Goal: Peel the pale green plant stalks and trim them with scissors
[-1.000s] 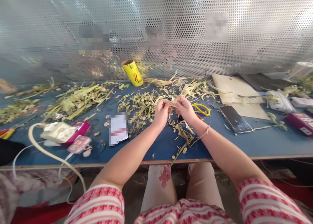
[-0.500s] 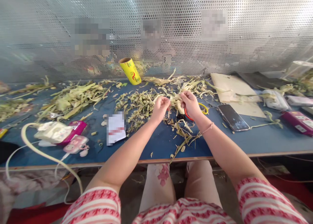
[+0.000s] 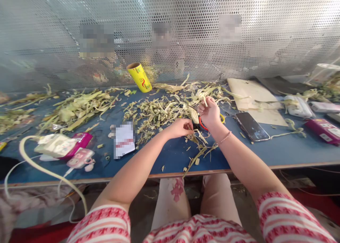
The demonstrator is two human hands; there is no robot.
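Observation:
My right hand is raised over the heap, fingers curled around a short pale strip of dried plant. Lower and to its left, my left hand has its fingertips drawn together beside a small black object; whatever they hold cannot be made out. Pale shredded plant pieces spread behind and left of both hands. A red loop and a yellow loop show partly behind my right wrist. Below my hands, thin dry stalks reach the table's front edge.
A yellow cardboard tube stands tilted near the perforated metal panel. Long leaves are piled at left. A phone and beige card lie at right. A white cable hangs over the front left edge.
My left hand has moved down and right, toward the black object. My right hand has turned and now shows a pale strip in its fingers. The hands have drawn apart in height.

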